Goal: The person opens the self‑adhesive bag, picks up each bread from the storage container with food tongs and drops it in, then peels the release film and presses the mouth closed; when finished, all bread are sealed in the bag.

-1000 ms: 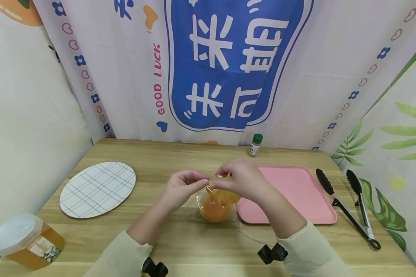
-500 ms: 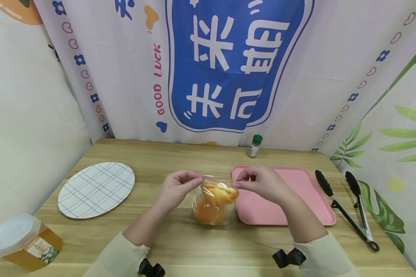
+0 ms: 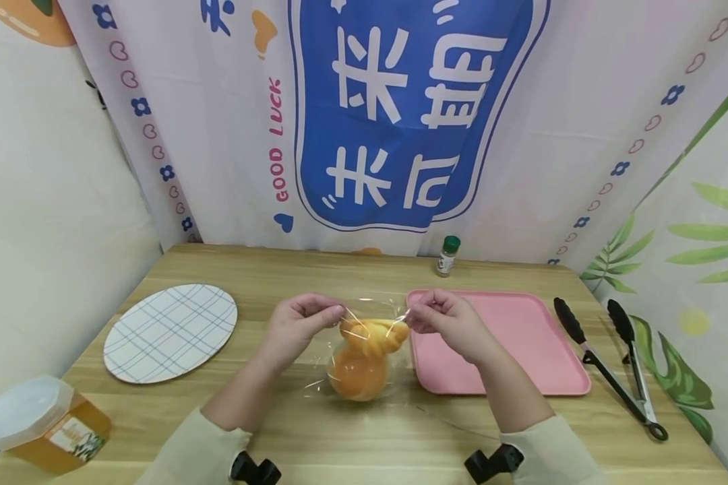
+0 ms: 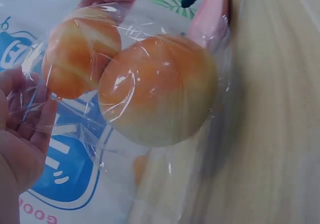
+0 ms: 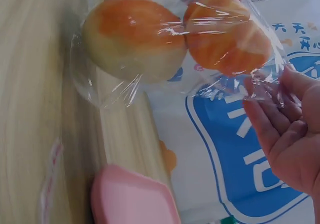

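A clear plastic bag (image 3: 370,306) hangs over the middle of the table, stretched between my two hands. Inside it are a round golden-brown bun (image 3: 358,374) and, above that, a twisted bread roll (image 3: 376,338). My left hand (image 3: 294,330) pinches the bag's upper left corner between thumb and fingers. At the upper right corner, my right hand (image 3: 451,325) pinches the film the same way. Both wrist views show the bun (image 4: 160,88) and the roll (image 5: 225,36) side by side under shiny plastic, touching or nearly so.
A pink tray (image 3: 509,343) lies right of the bag, with black-tipped tongs (image 3: 619,377) beyond it. A green-capped shaker (image 3: 447,256) stands behind. On the left are a checked oval board (image 3: 171,333) and a honey-coloured jar (image 3: 48,424). A thin strip (image 5: 51,181) lies on the table.
My hands have moved apart from close together, spreading the bag's top edge between them. The bag with the bread has shifted slightly left and towards me.
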Demonstrator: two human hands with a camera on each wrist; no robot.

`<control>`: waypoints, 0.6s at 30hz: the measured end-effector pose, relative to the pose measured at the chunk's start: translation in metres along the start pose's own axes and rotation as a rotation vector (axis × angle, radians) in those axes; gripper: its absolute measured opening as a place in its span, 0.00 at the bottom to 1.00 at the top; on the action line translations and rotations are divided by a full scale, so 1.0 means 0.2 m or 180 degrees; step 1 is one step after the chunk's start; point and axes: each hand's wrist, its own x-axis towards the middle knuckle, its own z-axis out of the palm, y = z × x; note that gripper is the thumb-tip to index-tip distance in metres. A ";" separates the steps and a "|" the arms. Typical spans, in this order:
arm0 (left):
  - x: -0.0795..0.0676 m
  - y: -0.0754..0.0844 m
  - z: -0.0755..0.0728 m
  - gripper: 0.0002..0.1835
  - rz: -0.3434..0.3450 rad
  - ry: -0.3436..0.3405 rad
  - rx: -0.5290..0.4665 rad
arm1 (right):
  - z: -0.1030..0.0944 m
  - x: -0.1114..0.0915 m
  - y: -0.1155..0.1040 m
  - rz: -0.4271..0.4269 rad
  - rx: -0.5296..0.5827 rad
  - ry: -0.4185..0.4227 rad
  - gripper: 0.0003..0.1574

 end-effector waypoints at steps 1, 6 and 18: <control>0.00 0.00 -0.01 0.12 -0.0077 0.0052 -0.0010 | 0.02 0.01 0.00 0.0066 0.0122 0.0041 0.10; 0.05 -0.02 -0.05 0.11 -0.0462 0.0216 -0.0096 | 0.09 0.09 0.05 0.0320 0.0320 0.0204 0.11; 0.23 -0.22 -0.11 0.05 -0.0891 0.0356 -0.0391 | 0.18 0.31 0.24 0.0762 0.0539 0.0646 0.15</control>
